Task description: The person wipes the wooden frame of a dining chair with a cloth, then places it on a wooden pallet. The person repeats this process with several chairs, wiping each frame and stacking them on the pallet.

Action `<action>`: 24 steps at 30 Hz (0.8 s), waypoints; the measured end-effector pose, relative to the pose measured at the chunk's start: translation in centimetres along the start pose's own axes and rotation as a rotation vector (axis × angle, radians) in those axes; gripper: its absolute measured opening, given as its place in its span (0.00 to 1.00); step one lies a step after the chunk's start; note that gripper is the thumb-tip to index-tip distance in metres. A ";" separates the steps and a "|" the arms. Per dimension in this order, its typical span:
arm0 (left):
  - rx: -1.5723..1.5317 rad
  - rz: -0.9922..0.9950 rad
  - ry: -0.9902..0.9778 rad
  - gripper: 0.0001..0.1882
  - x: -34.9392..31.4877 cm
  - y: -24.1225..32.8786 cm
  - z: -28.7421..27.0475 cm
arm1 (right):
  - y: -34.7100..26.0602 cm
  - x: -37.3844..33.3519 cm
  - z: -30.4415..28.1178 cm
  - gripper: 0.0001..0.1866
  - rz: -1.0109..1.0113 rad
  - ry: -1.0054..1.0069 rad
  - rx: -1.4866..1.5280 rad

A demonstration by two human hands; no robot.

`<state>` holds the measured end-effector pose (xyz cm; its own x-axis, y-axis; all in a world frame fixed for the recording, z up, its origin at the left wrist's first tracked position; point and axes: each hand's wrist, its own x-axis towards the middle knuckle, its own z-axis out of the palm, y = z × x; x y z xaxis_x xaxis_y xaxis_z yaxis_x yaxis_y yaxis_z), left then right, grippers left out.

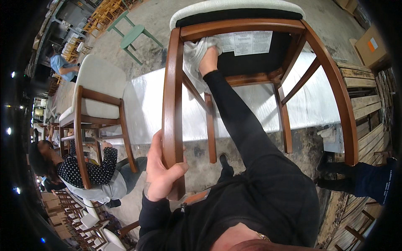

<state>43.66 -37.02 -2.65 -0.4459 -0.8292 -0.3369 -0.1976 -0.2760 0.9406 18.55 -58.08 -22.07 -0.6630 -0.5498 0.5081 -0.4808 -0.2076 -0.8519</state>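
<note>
A chair with a brown wooden frame [243, 26] and a whitish upholstered seat [238, 6] lies tipped on a table wrapped in shiny plastic [144, 104]. Its legs point toward me, and its black underside [251, 65] with white paper labels [251, 43] faces me. My left hand [161, 171] wraps round the end of the near left leg, thumb across it. Inside the frame, my right hand [208, 60] presses a white cloth [194, 54] into the corner where that leg meets the seat rail. The cloth partly hides its fingers.
Another white-upholstered chair [98, 88] stands on the table to the left, with a person in a dotted shirt [92, 167] beside it. A green chair [133, 35] is beyond the table. Wooden pallets [360, 102], a cardboard box [372, 48] and a person in dark clothes [368, 182] are at the right.
</note>
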 end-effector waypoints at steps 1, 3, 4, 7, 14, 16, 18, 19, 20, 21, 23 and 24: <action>-0.004 0.011 -0.003 0.43 0.1 0.1 -0.1 | 0.2 0.0 0.2 0.09 -0.011 0.022 -0.009; -0.035 0.003 -0.005 0.43 0.3 0.4 -0.4 | 1.2 -0.6 -0.1 0.12 -0.050 -0.060 -0.109; -0.009 -0.002 -0.008 0.43 0.5 0.6 -0.5 | 2.0 -1.0 -0.7 0.13 0.025 -0.163 -0.203; 0.005 0.019 -0.003 0.43 0.8 0.9 -0.6 | 5.3 -4.1 -3.9 0.19 0.204 -0.655 -0.451; 0.050 0.007 0.097 0.47 1.0 1.6 -0.2 | 11.7 -14.0 -12.2 0.38 0.263 -0.875 -0.921; 0.084 0.015 0.130 0.46 1.0 1.9 -0.4 | 11.8 -17.8 -11.1 0.43 -0.021 -0.926 -0.574; -0.026 -0.013 0.134 0.47 0.8 2.0 -0.5 | 12.2 -20.4 -10.2 0.39 -0.242 -1.056 -0.787; -0.037 -0.021 0.101 0.47 0.8 2.1 -0.6 | 12.4 -20.8 -9.9 0.34 -0.214 -0.941 -0.783; -0.080 -0.026 0.095 0.48 0.9 2.2 -0.8 | 12.2 -21.0 -9.5 0.28 -0.097 -0.940 -0.771; -0.051 -0.028 0.072 0.48 0.8 2.1 -0.7 | 11.8 -20.3 -9.1 0.25 -0.048 -0.754 -0.603; -0.042 -0.050 0.066 0.49 0.9 2.2 -0.7 | 10.3 -17.4 -8.1 0.19 0.275 -0.513 -0.403; -0.042 -0.042 0.076 0.49 0.8 2.2 -0.7 | 9.2 -15.2 -7.4 0.21 0.032 -0.324 -0.280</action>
<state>43.47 -38.67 -0.85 -0.3698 -0.8507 -0.3737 -0.1772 -0.3302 0.9271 19.97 -45.60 -36.66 -0.4871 -0.7874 0.3777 -0.6297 0.0169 -0.7767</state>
